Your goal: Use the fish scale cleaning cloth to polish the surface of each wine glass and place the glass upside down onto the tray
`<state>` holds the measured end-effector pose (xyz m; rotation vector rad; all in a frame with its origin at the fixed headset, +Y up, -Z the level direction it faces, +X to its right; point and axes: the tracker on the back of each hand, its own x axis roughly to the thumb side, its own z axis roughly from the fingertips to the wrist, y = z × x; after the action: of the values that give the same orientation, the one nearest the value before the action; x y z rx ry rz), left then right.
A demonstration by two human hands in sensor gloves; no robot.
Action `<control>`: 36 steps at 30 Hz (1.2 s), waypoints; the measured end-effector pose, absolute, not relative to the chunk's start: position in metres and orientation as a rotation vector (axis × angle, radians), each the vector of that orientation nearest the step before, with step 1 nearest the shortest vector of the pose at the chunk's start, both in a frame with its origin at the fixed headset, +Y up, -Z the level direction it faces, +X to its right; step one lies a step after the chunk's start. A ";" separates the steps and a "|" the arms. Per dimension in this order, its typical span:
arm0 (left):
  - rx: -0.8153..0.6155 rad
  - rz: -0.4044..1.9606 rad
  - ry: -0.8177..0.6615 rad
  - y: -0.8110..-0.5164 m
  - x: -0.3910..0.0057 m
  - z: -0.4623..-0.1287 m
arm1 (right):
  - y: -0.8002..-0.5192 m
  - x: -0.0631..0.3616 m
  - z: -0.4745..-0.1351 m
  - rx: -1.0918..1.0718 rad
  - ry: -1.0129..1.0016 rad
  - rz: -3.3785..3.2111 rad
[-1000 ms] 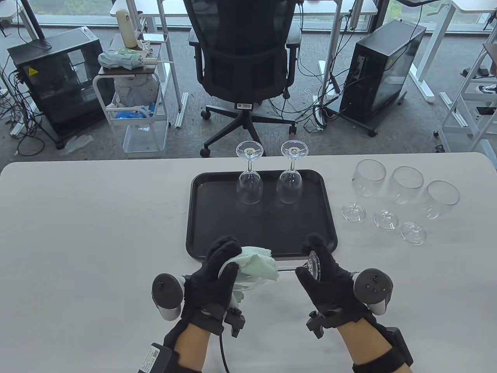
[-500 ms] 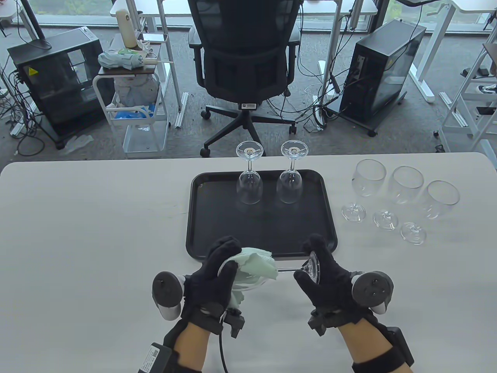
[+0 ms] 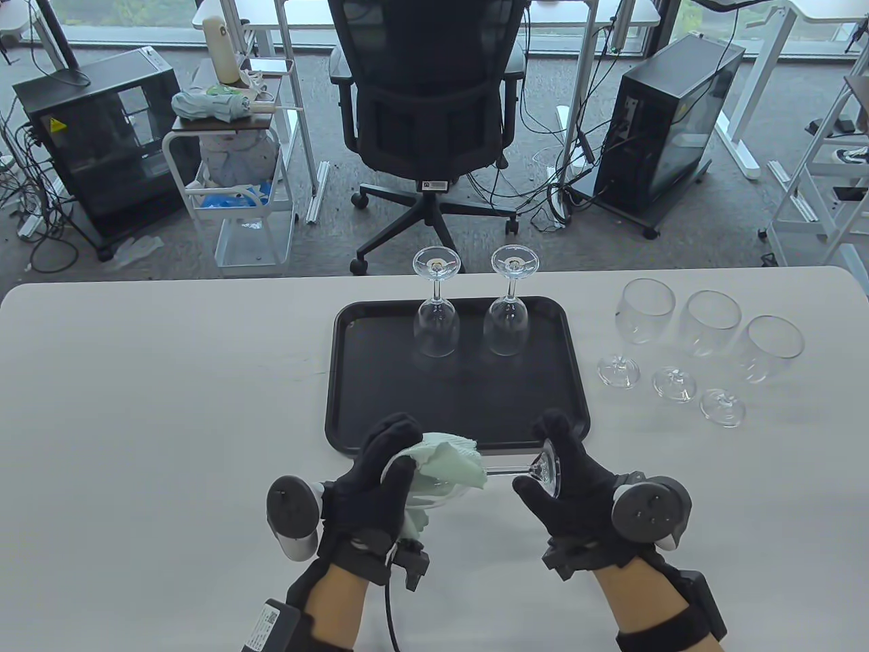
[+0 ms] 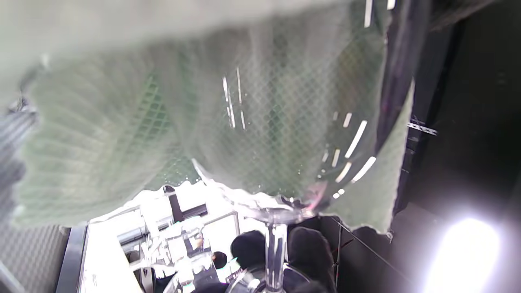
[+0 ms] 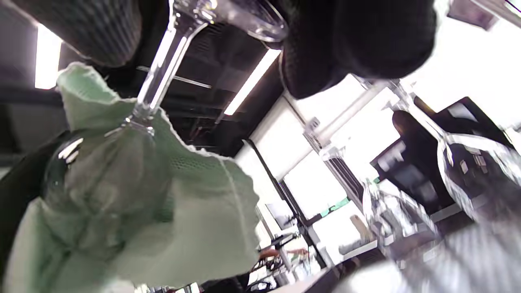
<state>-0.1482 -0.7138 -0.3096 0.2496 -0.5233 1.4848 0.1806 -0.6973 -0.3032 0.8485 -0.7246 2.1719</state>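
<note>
While the third glass is being polished, two already stand inverted on the tray.

Held on its side above the counter's near edge, just in front of the tray's (image 3: 353,380) near rim, the wine glass (image 3: 502,470) is mid-polish; the left hand (image 3: 370,485) has its fingers (image 3: 394,435) curled round the bowl through the green fish scale cloth (image 3: 451,462), while the right hand (image 3: 570,485) pinches the foot between thumb and fingers, both closed in a firm grip; two polished glasses (image 3: 436,326) stand upside down at the tray's far edge, and three upright glasses (image 3: 709,322) wait near the counter's right edge; next, I judge, the cloth must come off the bowl, and the glass be turned rim-down and set on the bare tray well clear of the other two.
</note>
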 end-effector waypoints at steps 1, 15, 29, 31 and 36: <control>0.217 1.508 -0.534 -0.716 -0.147 -0.310 | -0.695 0.181 -0.301 0.869 -0.792 2.173; 0.235 1.500 -0.522 -0.713 -0.148 -0.309 | -0.696 0.181 -0.303 0.861 -0.715 2.146; 0.275 1.466 -0.537 -0.709 -0.146 -0.307 | -0.698 0.182 -0.306 0.818 -0.636 2.109; 0.240 1.500 -0.546 -0.712 -0.145 -0.308 | -0.694 0.183 -0.302 0.873 -0.757 2.120; 0.286 1.453 -0.558 -0.708 -0.141 -0.303 | -0.703 0.185 -0.310 0.649 -0.516 1.978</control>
<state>-0.1410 -0.7085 -0.3033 0.2862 -0.5580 1.4533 0.1848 -0.7028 -0.3104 0.6488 -0.5162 1.9780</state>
